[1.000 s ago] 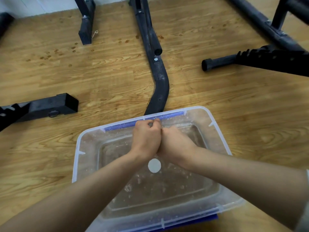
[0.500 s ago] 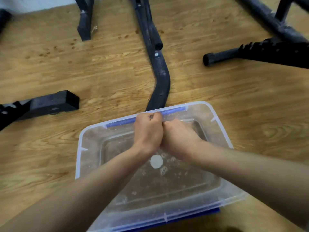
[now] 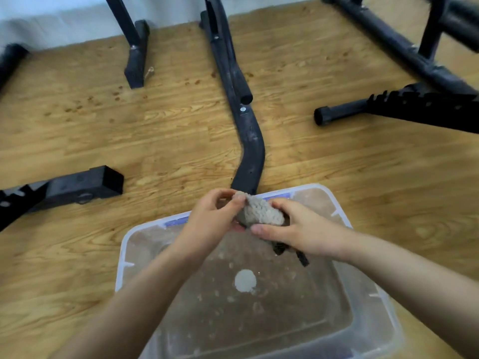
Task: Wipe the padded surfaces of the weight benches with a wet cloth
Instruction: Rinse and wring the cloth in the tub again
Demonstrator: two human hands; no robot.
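A bunched grey knitted cloth [image 3: 260,213] is held above the far end of a clear plastic tub with a blue-trimmed rim [image 3: 337,207], which sits on the light wooden plank floor [image 3: 168,130]. The left hand [image 3: 211,224] pinches the cloth's upper left end between thumb and fingers [image 3: 239,203], while the right hand [image 3: 303,229] wraps its fingers around the cloth's right and lower side, the thumb lying along the underside. Both hands are closed on the cloth, which sits between them and clear of the water. A dark strip [image 3: 302,257] hangs below the right hand; it looks like part of the cloth, though the view is too blurred to be sure. The tub holds shallow cloudy water with scattered bubbles and a round pale spot [image 3: 245,280] near the middle. Beyond the tub, a curved black metal frame bar [image 3: 248,136] runs up the floor, touching or just behind the tub's far rim. A black square-ended foot [image 3: 85,186] lies to the left, and a black toothed adjustment bar [image 3: 414,107] lies to the right.
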